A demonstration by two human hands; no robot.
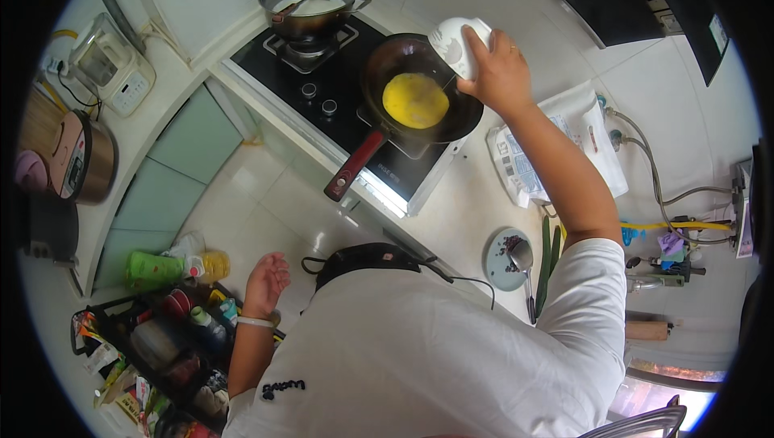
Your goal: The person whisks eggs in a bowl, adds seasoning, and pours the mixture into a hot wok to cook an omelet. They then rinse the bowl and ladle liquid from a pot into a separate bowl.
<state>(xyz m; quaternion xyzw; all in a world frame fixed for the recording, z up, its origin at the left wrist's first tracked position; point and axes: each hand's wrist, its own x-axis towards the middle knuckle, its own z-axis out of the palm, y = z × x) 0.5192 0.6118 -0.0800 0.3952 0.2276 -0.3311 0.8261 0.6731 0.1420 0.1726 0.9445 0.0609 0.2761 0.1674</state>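
My right hand [502,75] grips a white patterned bowl [450,45], tipped on its side above the right rim of a dark wok [396,57]. A thin strand hangs near the bowl's lip. In the wok lies a round yellow layer that looks like egg [414,99], with haze over it. The wok sits on the gas hob's near burner, its red handle [357,166] pointing towards me and to the left. My left hand [267,284] hangs in the air at my left side, fingers loosely curled, with nothing in it.
A steel pot [311,18] with white contents and a utensil stands on the other burner. To the right are a white plastic bag [568,136], a plate [502,278] with dark bits and a spoon [521,256], and cucumbers [550,263]. A loaded rack [163,353] is at lower left.
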